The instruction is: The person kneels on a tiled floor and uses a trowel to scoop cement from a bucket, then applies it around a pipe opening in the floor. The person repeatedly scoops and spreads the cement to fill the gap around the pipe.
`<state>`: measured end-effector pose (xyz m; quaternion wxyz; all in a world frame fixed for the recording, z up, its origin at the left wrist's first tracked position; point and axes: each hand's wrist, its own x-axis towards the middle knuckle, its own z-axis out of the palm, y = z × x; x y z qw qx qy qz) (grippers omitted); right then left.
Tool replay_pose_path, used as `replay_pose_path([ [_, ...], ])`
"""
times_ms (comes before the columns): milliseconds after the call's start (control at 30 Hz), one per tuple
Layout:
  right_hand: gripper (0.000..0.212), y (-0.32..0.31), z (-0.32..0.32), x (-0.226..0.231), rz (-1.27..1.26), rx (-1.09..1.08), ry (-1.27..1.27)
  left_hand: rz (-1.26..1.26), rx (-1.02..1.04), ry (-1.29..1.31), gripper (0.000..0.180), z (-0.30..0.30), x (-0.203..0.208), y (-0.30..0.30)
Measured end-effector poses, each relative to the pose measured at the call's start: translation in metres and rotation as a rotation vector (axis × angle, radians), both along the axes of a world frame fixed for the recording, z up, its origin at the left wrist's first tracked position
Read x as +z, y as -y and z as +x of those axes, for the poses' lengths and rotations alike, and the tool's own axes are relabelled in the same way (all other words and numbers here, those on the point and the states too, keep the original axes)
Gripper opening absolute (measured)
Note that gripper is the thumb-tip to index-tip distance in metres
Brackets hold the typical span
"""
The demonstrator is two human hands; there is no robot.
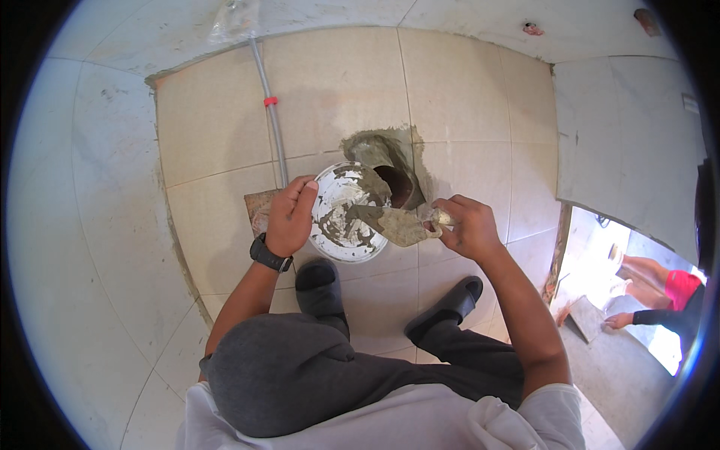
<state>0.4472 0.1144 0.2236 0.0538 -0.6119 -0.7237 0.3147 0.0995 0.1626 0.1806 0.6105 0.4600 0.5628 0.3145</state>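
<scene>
A white round plastic container [335, 196], smeared inside with grey mortar, is gripped at its left rim by my left hand [291, 216]. My right hand [469, 226] is closed round the handle of a trowel [403, 226]. The trowel's mortar-caked blade points left, its tip over the inside of the container; whether it touches the bottom I cannot tell. Just beyond them a dark round pipe opening [395, 185] lies in a rough hole in the tiled floor, with wet-looking grey mortar [379, 148] around it. The container covers part of the hole's left side.
A grey conduit [274, 127] with a red fitting runs along the beige floor tiles [330, 82], near a brown board piece [259, 201]. Grey wall panels [630, 127] enclose the floor. Through a doorway at right, another person's hand [619, 321] touches a tile [586, 318]. My sandalled feet stand close by.
</scene>
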Motion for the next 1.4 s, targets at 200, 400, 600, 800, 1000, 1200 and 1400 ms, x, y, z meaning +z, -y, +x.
replay_pose_path([
  [200, 0.035, 0.002, 0.009, 0.006, -0.113, 0.033, -0.145, 0.084, -0.054, -0.101, 0.029, -0.005, 0.000, 0.001],
  [400, 0.033, 0.007, 0.069, 0.022, -0.112, -0.031, -0.102, 0.116, 0.030, -0.127, 0.030, -0.007, -0.016, 0.011],
  [600, 0.033, 0.023, 0.102, 0.010, -0.050, 0.052, 0.192, 0.201, 0.097, -0.090, 0.031, -0.006, -0.021, 0.021],
  [800, 0.033, 0.016, 0.082, -0.017, 0.002, 0.235, 0.395, 0.175, 0.110, -0.049, 0.033, -0.007, -0.018, 0.023],
  [1000, 0.025, -0.001, 0.064, -0.015, 0.180, 0.423, 0.424, 0.193, 0.103, -0.044, 0.033, -0.008, -0.016, 0.024],
  [1200, 0.018, -0.014, 0.052, -0.009, 0.215, 0.572, 0.449, 0.151, 0.142, 0.024, 0.033, -0.006, -0.014, 0.024],
  [1400, 0.013, -0.017, 0.021, -0.002, 0.272, 0.717, 0.501, 0.155, 0.148, -0.004, 0.033, -0.009, -0.013, 0.026],
])
